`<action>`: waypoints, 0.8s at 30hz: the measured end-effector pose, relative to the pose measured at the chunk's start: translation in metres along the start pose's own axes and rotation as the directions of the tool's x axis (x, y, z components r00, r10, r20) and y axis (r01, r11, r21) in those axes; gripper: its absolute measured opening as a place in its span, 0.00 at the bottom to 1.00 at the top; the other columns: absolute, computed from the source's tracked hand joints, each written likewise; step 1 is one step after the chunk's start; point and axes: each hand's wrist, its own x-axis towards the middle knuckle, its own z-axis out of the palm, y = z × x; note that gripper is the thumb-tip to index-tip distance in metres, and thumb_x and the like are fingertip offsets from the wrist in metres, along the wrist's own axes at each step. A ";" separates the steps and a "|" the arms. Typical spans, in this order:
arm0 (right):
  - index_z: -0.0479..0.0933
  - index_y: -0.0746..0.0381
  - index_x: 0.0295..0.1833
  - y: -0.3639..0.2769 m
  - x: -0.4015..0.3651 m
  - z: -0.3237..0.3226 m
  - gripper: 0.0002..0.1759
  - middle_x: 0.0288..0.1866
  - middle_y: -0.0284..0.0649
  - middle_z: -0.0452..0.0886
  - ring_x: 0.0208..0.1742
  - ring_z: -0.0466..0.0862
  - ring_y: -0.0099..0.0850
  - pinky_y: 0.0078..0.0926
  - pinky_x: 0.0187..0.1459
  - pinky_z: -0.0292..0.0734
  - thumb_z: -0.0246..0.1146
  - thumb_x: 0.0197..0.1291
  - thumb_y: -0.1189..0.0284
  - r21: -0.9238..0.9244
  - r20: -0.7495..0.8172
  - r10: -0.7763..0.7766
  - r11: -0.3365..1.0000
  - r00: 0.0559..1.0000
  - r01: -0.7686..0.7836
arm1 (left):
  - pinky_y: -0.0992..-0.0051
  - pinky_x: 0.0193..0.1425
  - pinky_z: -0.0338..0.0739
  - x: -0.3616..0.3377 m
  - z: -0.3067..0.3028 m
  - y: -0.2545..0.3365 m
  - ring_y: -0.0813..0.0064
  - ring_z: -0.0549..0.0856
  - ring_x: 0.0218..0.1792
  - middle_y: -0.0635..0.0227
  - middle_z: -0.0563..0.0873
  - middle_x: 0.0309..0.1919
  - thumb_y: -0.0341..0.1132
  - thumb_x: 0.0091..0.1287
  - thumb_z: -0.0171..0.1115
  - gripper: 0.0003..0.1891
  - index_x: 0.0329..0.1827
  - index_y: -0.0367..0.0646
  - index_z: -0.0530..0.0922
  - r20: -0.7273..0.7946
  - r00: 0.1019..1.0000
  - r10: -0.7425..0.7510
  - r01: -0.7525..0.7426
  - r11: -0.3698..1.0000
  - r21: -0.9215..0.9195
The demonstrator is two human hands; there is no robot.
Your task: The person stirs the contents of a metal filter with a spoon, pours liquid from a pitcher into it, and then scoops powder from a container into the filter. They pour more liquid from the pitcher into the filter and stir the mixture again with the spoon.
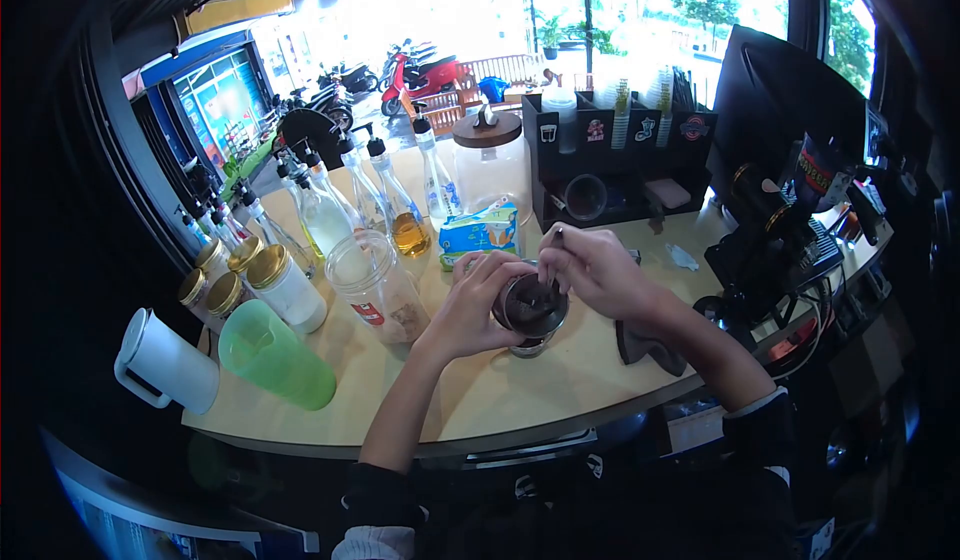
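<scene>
A glass with dark contents stands near the middle of the wooden counter. My left hand is wrapped round the glass from its left side. Above the rim, my right hand pinches a thin stirring utensil whose lower end reaches down into the glass. Just behind the hands lies a blue and green tissue pack. To the left stands a large open clear jar with a red label. A dark cloth lies right of the glass, under my right forearm.
Pump bottles, gold-lidded jars, a green pitcher and a white jug crowd the left. Behind are a wooden-lidded jar and a black cup organizer. Black equipment stands at the right.
</scene>
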 end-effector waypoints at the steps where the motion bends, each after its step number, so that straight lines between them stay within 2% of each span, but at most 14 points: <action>1: 0.71 0.68 0.38 0.001 0.001 -0.001 0.09 0.25 0.43 0.78 0.24 0.80 0.35 0.31 0.28 0.72 0.55 0.70 0.73 0.005 -0.059 -0.017 1.000 0.998 0.017 | 0.59 0.69 0.58 0.000 0.001 0.000 0.62 0.76 0.59 0.67 0.77 0.51 0.39 0.35 0.79 0.39 0.57 0.51 0.73 -0.001 1.000 0.000 0.000 1.000 0.000; 5: 0.71 0.68 0.38 0.000 -0.007 0.006 0.10 0.26 0.41 0.79 0.24 0.80 0.30 0.27 0.29 0.73 0.54 0.71 0.72 -0.021 0.008 -0.073 0.997 0.997 0.073 | 0.59 0.69 0.59 -0.002 0.001 0.001 0.61 0.77 0.58 0.67 0.78 0.51 0.40 0.35 0.80 0.40 0.57 0.51 0.73 -0.010 1.000 -0.030 0.030 0.999 0.023; 7: 0.71 0.67 0.39 -0.003 -0.012 0.003 0.12 0.28 0.38 0.81 0.25 0.81 0.24 0.22 0.30 0.75 0.52 0.73 0.70 0.130 -0.105 0.041 0.991 0.994 -0.027 | 0.59 0.69 0.60 -0.003 0.001 0.000 0.61 0.77 0.58 0.66 0.78 0.51 0.41 0.35 0.80 0.40 0.57 0.50 0.73 -0.008 0.999 -0.046 0.046 0.999 0.024; 8: 0.72 0.65 0.42 0.001 -0.013 -0.002 0.12 0.33 0.38 0.83 0.28 0.81 0.21 0.19 0.32 0.78 0.50 0.75 0.67 0.225 -0.146 0.081 0.973 0.986 -0.047 | 0.59 0.68 0.61 -0.004 0.001 -0.001 0.61 0.78 0.57 0.66 0.79 0.50 0.42 0.34 0.80 0.40 0.56 0.50 0.73 -0.021 0.997 -0.068 0.069 0.997 0.029; 9: 0.72 0.65 0.42 0.002 -0.014 -0.005 0.12 0.33 0.38 0.83 0.28 0.81 0.21 0.19 0.32 0.78 0.50 0.75 0.67 0.226 -0.144 0.083 0.973 0.986 -0.049 | 0.59 0.68 0.62 -0.004 0.001 -0.002 0.61 0.78 0.57 0.66 0.79 0.50 0.43 0.34 0.81 0.41 0.56 0.49 0.73 -0.033 0.995 -0.091 0.092 0.995 0.032; 11: 0.71 0.64 0.46 0.003 -0.015 -0.012 0.13 0.36 0.42 0.83 0.29 0.82 0.23 0.20 0.34 0.80 0.48 0.76 0.66 0.533 -0.339 0.218 0.846 0.915 -0.004 | 0.60 0.67 0.63 -0.005 0.001 -0.005 0.60 0.78 0.56 0.65 0.80 0.49 0.43 0.34 0.81 0.40 0.55 0.48 0.74 -0.043 0.992 -0.119 0.120 0.993 0.022; 12: 0.70 0.64 0.47 0.012 -0.017 -0.019 0.13 0.39 0.46 0.82 0.31 0.82 0.25 0.25 0.38 0.83 0.47 0.76 0.66 0.547 -0.370 0.206 0.836 0.906 0.033 | 0.61 0.66 0.65 -0.005 0.002 -0.006 0.60 0.79 0.55 0.65 0.80 0.49 0.44 0.34 0.81 0.40 0.55 0.47 0.74 -0.054 0.988 -0.144 0.145 0.989 0.012; 13: 0.70 0.64 0.47 0.018 -0.020 -0.022 0.13 0.39 0.46 0.82 0.31 0.82 0.25 0.25 0.38 0.83 0.47 0.76 0.66 0.548 -0.369 0.208 0.836 0.906 0.031 | 0.61 0.66 0.65 -0.006 0.003 -0.007 0.60 0.79 0.55 0.65 0.80 0.49 0.44 0.34 0.81 0.40 0.55 0.47 0.74 -0.054 0.988 -0.146 0.147 0.989 0.011; 15: 0.70 0.65 0.47 0.028 -0.026 -0.028 0.12 0.41 0.48 0.81 0.32 0.82 0.26 0.29 0.42 0.84 0.46 0.76 0.67 0.643 -0.490 0.207 0.741 0.846 0.191 | 0.63 0.64 0.68 -0.006 0.005 -0.008 0.61 0.80 0.54 0.65 0.81 0.49 0.45 0.35 0.81 0.39 0.54 0.46 0.76 -0.086 0.971 -0.225 0.225 0.974 -0.003; 16: 0.70 0.64 0.47 0.036 -0.033 -0.032 0.12 0.43 0.48 0.81 0.35 0.82 0.27 0.33 0.44 0.84 0.46 0.76 0.68 0.665 -0.499 0.196 0.711 0.844 0.228 | 0.63 0.64 0.68 -0.007 0.007 -0.011 0.61 0.80 0.54 0.65 0.81 0.49 0.45 0.35 0.81 0.39 0.54 0.46 0.76 -0.085 0.970 -0.226 0.226 0.974 -0.004; 20: 0.71 0.64 0.45 0.070 -0.051 -0.022 0.13 0.43 0.46 0.81 0.38 0.82 0.28 0.32 0.47 0.83 0.45 0.77 0.68 0.651 -0.565 0.196 0.702 0.801 0.287 | 0.66 0.59 0.74 -0.011 0.010 -0.016 0.65 0.82 0.52 0.65 0.82 0.49 0.47 0.35 0.83 0.40 0.54 0.43 0.77 -0.114 0.936 -0.333 0.324 0.941 -0.095; 22: 0.73 0.66 0.44 0.081 -0.060 -0.008 0.13 0.45 0.44 0.81 0.42 0.83 0.27 0.29 0.51 0.80 0.47 0.76 0.69 0.595 -0.562 0.302 0.794 0.770 0.123 | 0.66 0.58 0.76 -0.012 0.012 -0.016 0.66 0.82 0.51 0.64 0.82 0.49 0.47 0.36 0.83 0.40 0.54 0.41 0.77 -0.118 0.926 -0.358 0.343 0.930 -0.133; 24: 0.74 0.66 0.45 0.091 -0.067 0.008 0.12 0.45 0.43 0.81 0.43 0.83 0.27 0.27 0.53 0.79 0.49 0.75 0.70 0.548 -0.539 0.296 0.834 0.789 0.061 | 0.68 0.56 0.78 -0.014 0.014 -0.017 0.66 0.83 0.49 0.62 0.83 0.47 0.47 0.37 0.84 0.40 0.54 0.39 0.76 -0.148 0.920 -0.362 0.353 0.932 -0.082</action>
